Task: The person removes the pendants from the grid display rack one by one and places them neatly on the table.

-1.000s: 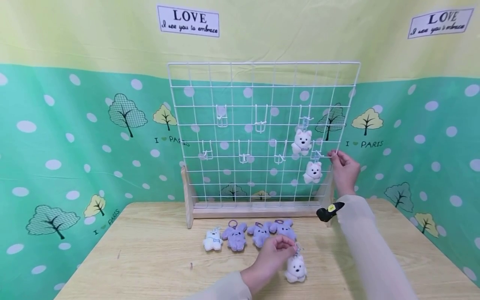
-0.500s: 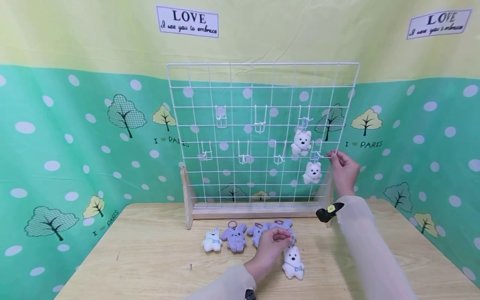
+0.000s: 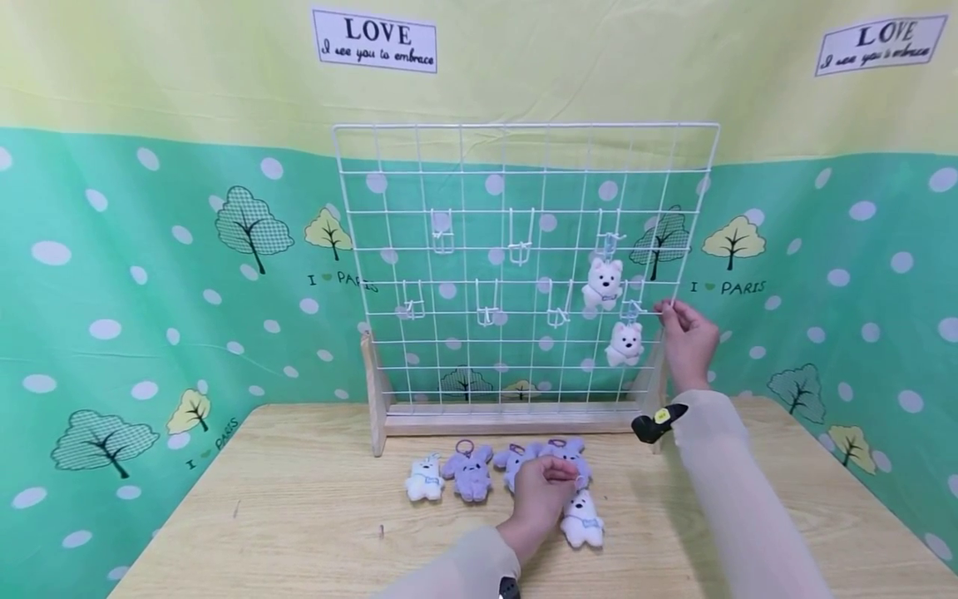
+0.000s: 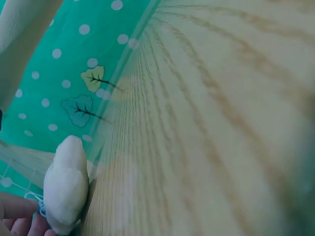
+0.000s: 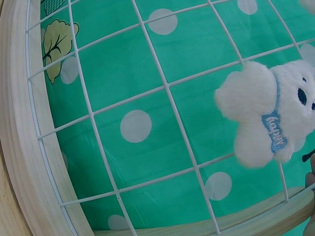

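Note:
My left hand [image 3: 540, 497] pinches the ring of a white plush dog keychain [image 3: 583, 526] just over the table's front middle. In the left wrist view that plush [image 4: 66, 184] shows its back beside my fingertips [image 4: 37, 227]. My right hand [image 3: 688, 343] grips the right edge of a white wire grid rack [image 3: 524, 126]. Two more white plush dogs, an upper one [image 3: 603, 284] and a lower one [image 3: 624, 344], hang from hooks close to that hand. In the right wrist view a hanging plush [image 5: 256, 101] with a blue lettered collar appears near the wires.
A white plush dog [image 3: 425, 480] and three purple plush keychains [image 3: 470, 476] lie in a row before the rack's wooden base [image 3: 509, 425]; my left hand partly covers the row. Several bare hooks [image 3: 487, 314] are on the grid. A dotted curtain [image 3: 180, 333] encloses the wooden table [image 3: 299, 516].
My left hand has drawn the pinched plush dog slightly left and up, and the plush has turned and tilted a little. The right hand has stayed on the rack's edge.

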`<state>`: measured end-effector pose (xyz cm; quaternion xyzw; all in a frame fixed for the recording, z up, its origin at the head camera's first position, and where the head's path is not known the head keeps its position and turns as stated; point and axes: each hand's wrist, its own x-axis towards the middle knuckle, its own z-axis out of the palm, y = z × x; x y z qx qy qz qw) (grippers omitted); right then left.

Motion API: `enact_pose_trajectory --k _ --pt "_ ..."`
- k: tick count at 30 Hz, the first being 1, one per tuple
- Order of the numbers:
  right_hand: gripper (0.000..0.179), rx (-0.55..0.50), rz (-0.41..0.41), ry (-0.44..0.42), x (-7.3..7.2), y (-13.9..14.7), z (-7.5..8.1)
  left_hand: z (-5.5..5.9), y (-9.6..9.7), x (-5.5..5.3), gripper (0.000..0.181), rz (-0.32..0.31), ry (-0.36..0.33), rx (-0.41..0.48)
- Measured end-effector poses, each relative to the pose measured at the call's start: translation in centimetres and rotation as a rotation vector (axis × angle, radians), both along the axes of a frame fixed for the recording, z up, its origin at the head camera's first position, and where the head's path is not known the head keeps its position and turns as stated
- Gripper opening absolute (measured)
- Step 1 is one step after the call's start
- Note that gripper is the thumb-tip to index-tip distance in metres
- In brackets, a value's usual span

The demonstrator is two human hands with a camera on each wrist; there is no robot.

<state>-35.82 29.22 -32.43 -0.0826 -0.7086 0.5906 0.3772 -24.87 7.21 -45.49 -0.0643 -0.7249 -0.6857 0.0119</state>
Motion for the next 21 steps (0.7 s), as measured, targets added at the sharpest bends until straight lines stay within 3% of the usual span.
enact_pose_trajectory --k 7,12,16,21 --pt "0.037 -0.013 0.005 0.011 -0.1 0.1 0.0 -0.2 -0.1 -0.1 0.021 -0.004 0.013 -0.012" --pt "0.037 -0.01 0.004 0.003 -0.1 0.0 0.0 0.3 -0.4 -0.1 0.021 -0.024 -0.007 -0.006" --pt "0.036 -0.022 0.007 -0.002 -0.1 0.0 0.0 1.7 -0.6 -0.3 0.019 -0.059 -0.012 0.051" --pt "0.035 -0.026 0.015 -0.001 -0.1 0.0 0.1 4.7 -1.1 -0.8 0.016 -0.112 0.018 0.073"
